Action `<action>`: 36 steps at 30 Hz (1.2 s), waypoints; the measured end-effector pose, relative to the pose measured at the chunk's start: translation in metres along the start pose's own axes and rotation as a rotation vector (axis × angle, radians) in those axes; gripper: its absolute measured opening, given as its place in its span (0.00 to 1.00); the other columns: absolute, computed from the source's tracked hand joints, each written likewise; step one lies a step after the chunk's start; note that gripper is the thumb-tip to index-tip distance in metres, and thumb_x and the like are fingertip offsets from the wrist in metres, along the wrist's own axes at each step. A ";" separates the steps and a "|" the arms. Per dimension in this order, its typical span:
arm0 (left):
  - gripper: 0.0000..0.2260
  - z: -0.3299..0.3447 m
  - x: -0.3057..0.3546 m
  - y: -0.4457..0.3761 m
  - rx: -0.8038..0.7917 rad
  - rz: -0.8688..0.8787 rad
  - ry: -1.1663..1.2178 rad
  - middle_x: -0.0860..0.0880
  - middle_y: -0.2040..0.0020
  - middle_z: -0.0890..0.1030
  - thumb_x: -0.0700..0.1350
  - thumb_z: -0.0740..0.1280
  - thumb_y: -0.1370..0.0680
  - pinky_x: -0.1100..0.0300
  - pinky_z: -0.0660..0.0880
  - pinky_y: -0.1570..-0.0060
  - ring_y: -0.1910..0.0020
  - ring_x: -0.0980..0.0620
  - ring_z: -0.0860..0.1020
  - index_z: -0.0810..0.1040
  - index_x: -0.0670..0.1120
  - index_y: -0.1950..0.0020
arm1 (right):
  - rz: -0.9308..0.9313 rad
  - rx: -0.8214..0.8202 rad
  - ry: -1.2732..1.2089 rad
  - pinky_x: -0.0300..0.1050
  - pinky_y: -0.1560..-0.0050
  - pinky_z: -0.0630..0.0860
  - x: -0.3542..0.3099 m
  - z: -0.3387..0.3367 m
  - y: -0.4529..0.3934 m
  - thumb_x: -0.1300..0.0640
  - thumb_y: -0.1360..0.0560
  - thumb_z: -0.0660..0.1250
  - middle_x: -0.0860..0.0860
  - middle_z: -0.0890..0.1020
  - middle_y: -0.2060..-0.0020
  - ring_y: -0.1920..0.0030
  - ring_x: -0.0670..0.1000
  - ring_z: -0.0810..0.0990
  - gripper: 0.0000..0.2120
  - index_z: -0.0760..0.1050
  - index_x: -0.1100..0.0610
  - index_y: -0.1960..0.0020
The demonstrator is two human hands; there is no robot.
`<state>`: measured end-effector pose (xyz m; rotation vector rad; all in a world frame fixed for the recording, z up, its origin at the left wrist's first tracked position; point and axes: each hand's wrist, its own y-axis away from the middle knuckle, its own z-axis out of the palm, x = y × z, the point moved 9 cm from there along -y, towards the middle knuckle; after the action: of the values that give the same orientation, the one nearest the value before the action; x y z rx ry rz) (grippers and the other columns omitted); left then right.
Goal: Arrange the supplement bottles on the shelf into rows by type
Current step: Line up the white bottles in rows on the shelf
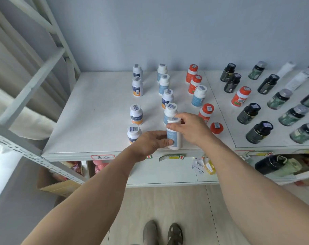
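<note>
White plastic with a pale blue label: that is the bottle (175, 134) you hold in both hands, upright at the front edge of the white shelf (97, 110). Your left hand (150, 145) curls round its lower body, thumb across the label. Your right hand (190, 129) clamps the upper part, fingers wrapped round just below the cap. Whether its base touches the shelf, you cannot tell.

Directly behind it stands a second blue-label bottle (170, 113), very close. Further back in the same file: a white bottle with a navy and orange label (167, 98), then two more blue-label bottles (164, 84) (162, 71).

Left file, all navy and orange labels, upright: one at the front (133, 133) just beside your left hand, one behind it (136, 114), two near the back wall (137, 86) (137, 70).

Right of your hands: orange bottles (205, 113) (216, 127) toward the front, two more at the back (194, 84) (191, 73), with one blue-label bottle (199, 95) standing among them. A lone orange bottle (240, 96) sits in with the dark black-capped bottles (248, 113). Green bottles with grey caps (279, 99) line up further right.

Shelf edge carries paper tags (102, 157). Below, a cardboard box (56, 184).
</note>
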<state>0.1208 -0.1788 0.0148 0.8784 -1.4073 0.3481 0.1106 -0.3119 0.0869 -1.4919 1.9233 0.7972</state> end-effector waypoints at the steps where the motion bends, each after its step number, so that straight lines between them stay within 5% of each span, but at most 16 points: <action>1: 0.16 0.001 0.000 0.000 0.004 -0.007 -0.001 0.52 0.42 0.83 0.48 0.73 0.25 0.51 0.67 0.30 0.36 0.52 0.77 0.81 0.49 0.38 | 0.005 -0.004 -0.006 0.35 0.64 0.68 0.001 -0.001 0.000 0.44 0.29 0.72 0.45 0.81 0.57 0.57 0.45 0.78 0.15 0.80 0.50 0.46; 13: 0.15 -0.001 0.004 -0.008 0.050 -0.029 -0.050 0.54 0.44 0.84 0.47 0.73 0.26 0.53 0.69 0.31 0.39 0.53 0.79 0.81 0.49 0.39 | -0.001 -0.041 -0.053 0.43 0.54 0.73 0.016 0.001 -0.009 0.44 0.28 0.70 0.46 0.82 0.52 0.51 0.48 0.79 0.17 0.78 0.50 0.42; 18: 0.24 -0.008 0.003 -0.011 0.127 -0.026 -0.300 0.54 0.39 0.81 0.51 0.75 0.28 0.53 0.71 0.33 0.38 0.56 0.77 0.76 0.51 0.33 | 0.001 -0.119 -0.086 0.48 0.43 0.76 0.033 0.014 -0.007 0.46 0.29 0.72 0.42 0.82 0.47 0.47 0.45 0.79 0.21 0.74 0.47 0.37; 22: 0.29 -0.017 0.009 -0.007 0.207 -0.032 -0.473 0.50 0.32 0.74 0.49 0.72 0.25 0.64 0.68 0.37 0.34 0.52 0.73 0.68 0.48 0.26 | -0.006 -0.141 -0.101 0.46 0.42 0.75 0.039 0.023 -0.003 0.50 0.28 0.73 0.42 0.81 0.44 0.45 0.45 0.79 0.22 0.72 0.46 0.35; 33: 0.25 -0.025 0.017 -0.012 0.297 0.002 -0.529 0.51 0.33 0.76 0.48 0.70 0.23 0.62 0.70 0.37 0.37 0.54 0.75 0.70 0.48 0.27 | 0.042 -0.166 -0.190 0.45 0.39 0.74 0.041 0.023 0.004 0.43 0.33 0.76 0.39 0.79 0.41 0.41 0.42 0.77 0.31 0.69 0.41 0.33; 36: 0.23 -0.028 0.030 -0.014 0.331 0.031 -0.542 0.49 0.34 0.77 0.47 0.70 0.23 0.56 0.70 0.35 0.37 0.52 0.75 0.71 0.47 0.29 | 0.013 -0.088 -0.253 0.44 0.36 0.70 0.031 0.003 -0.005 0.43 0.28 0.71 0.39 0.76 0.38 0.36 0.41 0.74 0.23 0.71 0.43 0.36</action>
<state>0.1559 -0.1763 0.0412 1.2875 -1.8956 0.3899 0.1092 -0.3300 0.0613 -1.3572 1.7303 1.0361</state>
